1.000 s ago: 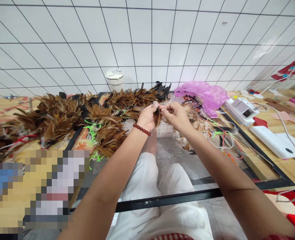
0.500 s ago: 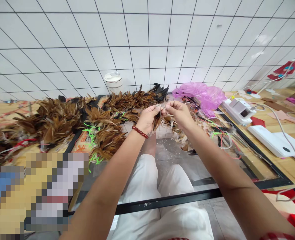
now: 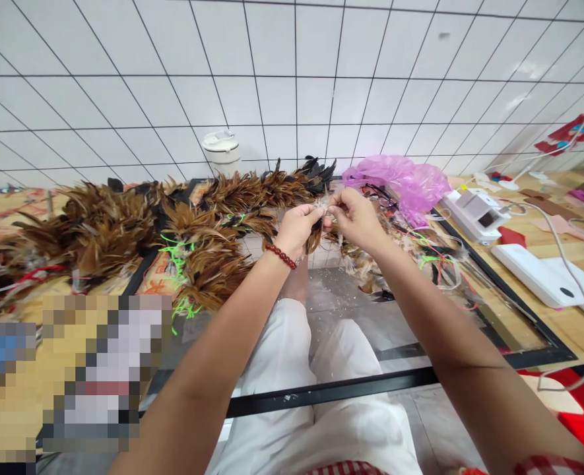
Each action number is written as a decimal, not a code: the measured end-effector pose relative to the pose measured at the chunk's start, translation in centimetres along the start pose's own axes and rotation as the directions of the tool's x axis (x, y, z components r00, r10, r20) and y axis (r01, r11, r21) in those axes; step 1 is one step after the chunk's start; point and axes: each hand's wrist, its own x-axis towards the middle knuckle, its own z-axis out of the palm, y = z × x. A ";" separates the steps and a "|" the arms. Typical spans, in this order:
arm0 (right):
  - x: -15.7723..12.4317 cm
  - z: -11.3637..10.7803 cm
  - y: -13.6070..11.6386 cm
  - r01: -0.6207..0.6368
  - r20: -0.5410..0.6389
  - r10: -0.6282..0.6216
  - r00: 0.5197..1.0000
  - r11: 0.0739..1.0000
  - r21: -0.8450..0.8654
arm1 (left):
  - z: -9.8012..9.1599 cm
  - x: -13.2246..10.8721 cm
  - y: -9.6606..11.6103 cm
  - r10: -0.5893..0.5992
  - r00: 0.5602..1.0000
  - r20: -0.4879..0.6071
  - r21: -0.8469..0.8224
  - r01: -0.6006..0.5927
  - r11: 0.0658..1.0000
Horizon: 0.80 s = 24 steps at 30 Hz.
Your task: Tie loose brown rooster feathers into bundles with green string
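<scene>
Above the glass tabletop, my left hand (image 3: 299,227) pinches the quill ends of a small feather bunch (image 3: 314,239), whose dark brown tips hang below the fingers. My right hand (image 3: 352,216) meets it from the right, thumb and fingertips pressed together at the pale quill ends; what exactly it pinches is too small to make out. A string of dark red beads circles the left wrist. Brown feather garlands (image 3: 212,264) tied with bright green strings lie to the left of my hands. Loose feathers lie beneath and right of my right hand.
A white lidded cup (image 3: 221,153) stands by the tiled wall. At the back right lies a pink plastic bag (image 3: 395,181). White power strips (image 3: 474,214), a white device (image 3: 529,274) and cables sit on the right. A black frame (image 3: 331,392) edges the glass over my knees.
The view has tilted and shifted slightly. My hands stay together at the feather bunch, and my right fingers have changed position a little.
</scene>
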 end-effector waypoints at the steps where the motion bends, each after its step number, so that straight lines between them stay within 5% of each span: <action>1: 0.0 0.0 0.0 0.010 -0.008 -0.010 1.000 1.000 -0.005 | -0.1 0.0 -0.1 0.006 1.000 0.008 0.012 -0.006 1.000; 7: -0.1 0.1 0.1 0.008 -0.039 -0.007 0.999 0.999 0.037 | -0.1 -0.1 -0.2 0.030 0.999 0.014 0.070 -0.031 0.997; 11: 0.2 0.4 0.7 -0.112 -0.031 0.121 0.992 0.970 0.215 | 0.1 -0.3 0.1 0.031 0.999 0.023 0.084 -0.033 0.996; 15: 0.5 0.1 0.9 -0.359 0.164 0.327 0.931 0.727 0.585 | 0.1 -0.4 0.4 -0.016 0.999 0.045 0.024 0.015 1.000; 18: 0.4 -0.4 0.5 -0.452 0.340 0.298 0.892 0.559 0.695 | 0.0 -0.5 0.6 -0.084 0.989 0.118 -0.051 0.091 0.995; 24: 0.2 -0.7 -0.2 -0.464 0.386 0.257 0.886 0.504 0.729 | -0.1 -0.7 0.9 -0.183 0.947 0.263 -0.120 0.220 0.968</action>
